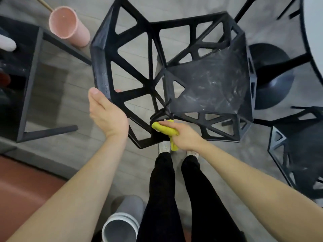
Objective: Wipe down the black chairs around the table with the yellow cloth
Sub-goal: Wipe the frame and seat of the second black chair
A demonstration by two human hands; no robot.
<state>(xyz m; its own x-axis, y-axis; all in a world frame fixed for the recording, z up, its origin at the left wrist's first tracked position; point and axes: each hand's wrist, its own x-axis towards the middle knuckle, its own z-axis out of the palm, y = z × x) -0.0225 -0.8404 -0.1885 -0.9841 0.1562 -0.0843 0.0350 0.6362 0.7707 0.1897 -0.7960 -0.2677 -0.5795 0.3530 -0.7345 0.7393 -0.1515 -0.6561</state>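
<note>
Pink cylinder point(65, 23) stands on the floor, upper left. Left hand point(106, 113) grips the top edge of the black chair point(208, 84) backrest, thumb on the near side, fingers curled over the far side. Chair sits centre frame, seat scuffed with pale marks. Right hand point(181, 135) curled round the yellow cloth point(165, 129), pressing it against the lower backrest strut. Second black chair point(297, 154) at right, beside the white desk point(314, 32) edge.
</note>
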